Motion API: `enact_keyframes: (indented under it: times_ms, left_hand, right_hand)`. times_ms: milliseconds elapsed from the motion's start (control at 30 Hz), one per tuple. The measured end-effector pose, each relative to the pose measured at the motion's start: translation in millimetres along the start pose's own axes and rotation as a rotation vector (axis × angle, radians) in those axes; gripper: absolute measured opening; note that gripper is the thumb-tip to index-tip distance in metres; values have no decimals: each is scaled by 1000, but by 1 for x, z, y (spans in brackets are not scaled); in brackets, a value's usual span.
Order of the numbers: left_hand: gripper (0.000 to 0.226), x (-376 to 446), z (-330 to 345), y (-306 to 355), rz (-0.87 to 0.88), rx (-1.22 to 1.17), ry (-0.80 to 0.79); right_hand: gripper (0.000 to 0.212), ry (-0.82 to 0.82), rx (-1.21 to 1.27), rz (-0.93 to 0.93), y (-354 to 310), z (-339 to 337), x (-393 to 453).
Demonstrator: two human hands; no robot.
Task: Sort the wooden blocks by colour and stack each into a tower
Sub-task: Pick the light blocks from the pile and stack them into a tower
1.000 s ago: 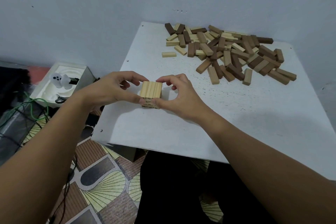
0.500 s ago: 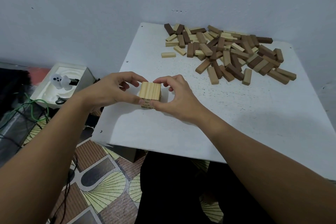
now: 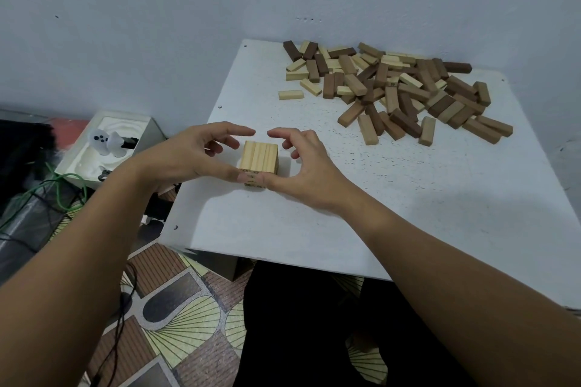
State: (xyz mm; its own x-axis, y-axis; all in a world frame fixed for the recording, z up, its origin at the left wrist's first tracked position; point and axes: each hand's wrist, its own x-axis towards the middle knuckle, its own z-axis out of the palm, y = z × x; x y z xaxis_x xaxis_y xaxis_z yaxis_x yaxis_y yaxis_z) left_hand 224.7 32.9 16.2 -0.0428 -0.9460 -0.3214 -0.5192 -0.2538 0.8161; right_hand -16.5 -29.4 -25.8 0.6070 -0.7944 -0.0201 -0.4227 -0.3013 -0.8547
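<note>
Around the small stack of pale wooden blocks (image 3: 258, 163) the fingers have lifted since a second ago: then both hands pressed its sides, now the forefingers arch clear above it, tips apart. The stack sits near the left front of the white square counter (image 3: 377, 198), set against a pale blue wall (image 3: 157, 25). Well beyond the stack, toward the wall, lies the loose heap of light, tan and dark brown wooden blocks (image 3: 396, 91). Left of the stack, off the counter, stands a white moulded tray (image 3: 107, 144) on a patterned floor (image 3: 176, 320). The left hand (image 3: 188, 157) and right hand (image 3: 301, 173) each keep a loose, spread grip; only both thumbs touch the stack's near face.
</note>
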Motion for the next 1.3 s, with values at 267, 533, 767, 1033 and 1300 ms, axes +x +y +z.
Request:
enact_keyframes:
  times_ms: [267, 533, 767, 1033, 1300]
  left_hand:
    - [67, 11, 2, 41, 49, 153, 223]
    - [49, 72, 81, 115, 187, 646, 391]
    - [62, 139, 158, 128, 81, 799, 316]
    - [72, 192, 172, 118, -19, 553, 493]
    - [62, 208, 172, 86, 4, 560, 565]
  right_hand:
    - [36, 144, 109, 71, 18, -38, -9]
    - [41, 290, -333, 151, 67, -110, -31]
    - [58, 237, -641, 190, 99, -164, -34]
    - [60, 114, -743, 71, 111, -185, 11]
    - [51, 60, -848, -123, 115, -179, 71]
